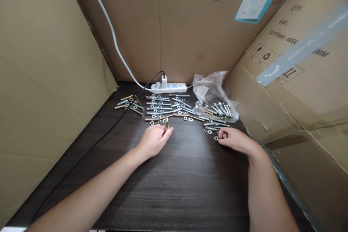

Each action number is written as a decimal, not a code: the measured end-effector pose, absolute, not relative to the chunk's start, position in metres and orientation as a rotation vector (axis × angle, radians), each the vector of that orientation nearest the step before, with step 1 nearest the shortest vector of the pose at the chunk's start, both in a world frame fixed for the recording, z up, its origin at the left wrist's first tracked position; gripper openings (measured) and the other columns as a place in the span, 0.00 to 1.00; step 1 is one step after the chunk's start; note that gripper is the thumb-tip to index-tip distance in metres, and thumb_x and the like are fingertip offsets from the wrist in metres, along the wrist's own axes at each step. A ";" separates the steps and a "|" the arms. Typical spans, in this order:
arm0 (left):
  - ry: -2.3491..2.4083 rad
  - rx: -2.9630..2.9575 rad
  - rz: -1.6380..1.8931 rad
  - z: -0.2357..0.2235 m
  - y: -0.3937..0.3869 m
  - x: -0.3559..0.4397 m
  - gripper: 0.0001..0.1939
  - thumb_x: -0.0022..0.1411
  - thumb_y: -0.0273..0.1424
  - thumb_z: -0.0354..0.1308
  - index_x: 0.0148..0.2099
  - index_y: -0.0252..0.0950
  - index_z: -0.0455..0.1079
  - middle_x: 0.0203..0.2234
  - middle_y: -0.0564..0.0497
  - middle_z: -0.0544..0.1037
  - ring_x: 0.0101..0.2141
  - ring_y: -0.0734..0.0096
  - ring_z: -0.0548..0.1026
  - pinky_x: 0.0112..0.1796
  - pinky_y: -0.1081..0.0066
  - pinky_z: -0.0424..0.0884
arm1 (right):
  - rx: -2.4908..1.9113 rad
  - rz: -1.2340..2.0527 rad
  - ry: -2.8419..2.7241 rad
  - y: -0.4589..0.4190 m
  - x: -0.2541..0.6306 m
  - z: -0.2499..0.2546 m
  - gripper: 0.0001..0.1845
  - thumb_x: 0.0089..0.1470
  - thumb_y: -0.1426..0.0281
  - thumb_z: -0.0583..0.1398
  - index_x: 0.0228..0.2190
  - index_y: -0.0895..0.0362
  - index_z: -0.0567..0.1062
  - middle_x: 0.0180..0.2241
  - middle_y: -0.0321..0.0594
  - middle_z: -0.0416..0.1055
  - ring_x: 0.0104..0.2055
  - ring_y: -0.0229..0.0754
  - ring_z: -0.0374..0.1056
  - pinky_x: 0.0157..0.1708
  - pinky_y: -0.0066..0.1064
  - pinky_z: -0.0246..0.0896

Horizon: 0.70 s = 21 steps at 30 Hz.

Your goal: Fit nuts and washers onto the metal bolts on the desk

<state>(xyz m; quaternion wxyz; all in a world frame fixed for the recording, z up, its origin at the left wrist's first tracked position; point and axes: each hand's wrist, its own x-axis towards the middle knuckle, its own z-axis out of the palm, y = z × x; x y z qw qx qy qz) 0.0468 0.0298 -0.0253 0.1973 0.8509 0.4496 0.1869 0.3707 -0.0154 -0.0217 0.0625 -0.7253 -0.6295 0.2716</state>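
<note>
My left hand (pixel 154 140) is closed around a short brass-coloured metal sleeve (pixel 166 124), which stands up between thumb and fingers. Just beyond it lie long bolts (pixel 159 113) in rows, with nuts and washers (pixel 152 123) beside them. Over on the right, my right hand (pixel 231 139) has its fingers pinched together at a hex nut (pixel 216 138) on the dark table. The nut shows at the fingertips; the curled fingers hide part of the grip. A small group of bolts, a washer and another nut (pixel 209 132) lies just behind this hand.
A clear plastic bag (pixel 209 87) holds several assembled anchor bolts (pixel 221 109) at the back right. Loose sleeves and bolts (pixel 129 104) form a pile at the left. Behind stands a white power strip (pixel 174 87); a black cable (pixel 103 138) crosses the table (pixel 174 188). Cardboard walls (pixel 163 29) enclose three sides.
</note>
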 end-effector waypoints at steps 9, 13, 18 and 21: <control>1.276 2.423 0.469 -0.026 0.030 0.047 0.26 0.69 0.41 0.38 0.21 0.36 0.61 0.19 0.52 0.68 0.23 0.70 0.66 0.29 0.71 0.56 | -2.164 0.881 -1.888 -0.018 0.368 -0.016 0.06 0.41 0.72 0.58 0.27 0.55 0.69 0.19 0.29 0.63 0.21 0.34 0.57 0.23 0.25 0.48; 1.267 2.439 0.437 -0.025 0.030 0.047 0.26 0.69 0.41 0.37 0.22 0.35 0.60 0.20 0.51 0.67 0.24 0.71 0.66 0.30 0.71 0.56 | -2.214 0.811 -1.849 -0.018 0.365 -0.014 0.06 0.40 0.71 0.60 0.27 0.55 0.71 0.19 0.29 0.64 0.21 0.34 0.57 0.23 0.25 0.48; 1.253 2.430 0.443 -0.025 0.029 0.047 0.26 0.69 0.41 0.37 0.22 0.35 0.61 0.20 0.51 0.68 0.24 0.70 0.66 0.30 0.71 0.56 | -2.228 0.778 -1.866 -0.017 0.364 -0.013 0.06 0.39 0.71 0.60 0.26 0.55 0.71 0.20 0.30 0.64 0.21 0.34 0.57 0.23 0.25 0.47; 1.243 2.423 0.441 -0.024 0.029 0.047 0.26 0.69 0.41 0.37 0.23 0.35 0.61 0.20 0.51 0.67 0.24 0.71 0.65 0.30 0.70 0.57 | -2.229 0.772 -1.862 -0.016 0.365 -0.016 0.06 0.39 0.70 0.60 0.25 0.55 0.70 0.20 0.30 0.64 0.21 0.34 0.56 0.23 0.25 0.47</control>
